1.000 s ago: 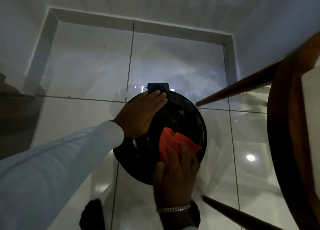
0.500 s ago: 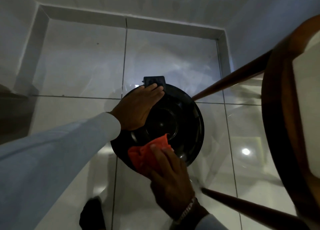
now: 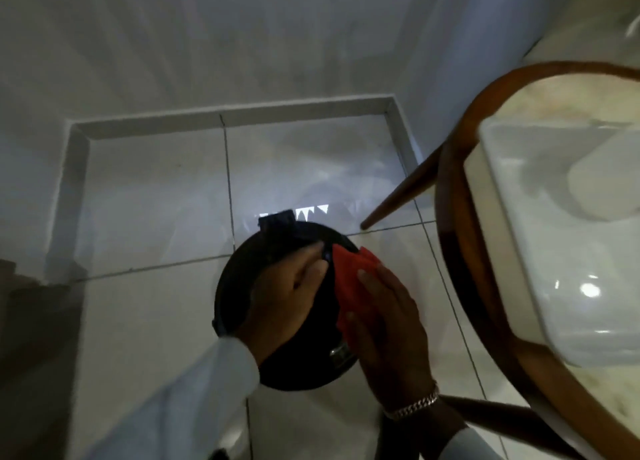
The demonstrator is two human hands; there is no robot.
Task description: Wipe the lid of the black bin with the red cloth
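Observation:
A round black bin lid [image 3: 242, 283] lies below me on the glossy tiled floor, with a small black hinge block [image 3: 277, 221] at its far edge. My left hand [image 3: 284, 300] rests flat on the middle of the lid, fingers pointing to the far right. My right hand [image 3: 384, 328] presses the red cloth [image 3: 349, 276] onto the lid's right side, fingers spread over it. The cloth pokes out beyond my fingertips near the far right rim. Both hands hide much of the lid.
A round wooden-rimmed table [image 3: 460, 252] with a white tray [image 3: 568, 259] on it stands close on the right. Its slanted legs [image 3: 401, 196] reach the floor beside the bin. White walls and a skirting [image 3: 242, 113] close off the corner behind.
My right hand has swept the red cloth from the lid's near left edge across to its far right side. The view has tilted up and shifted, showing more wall and table.

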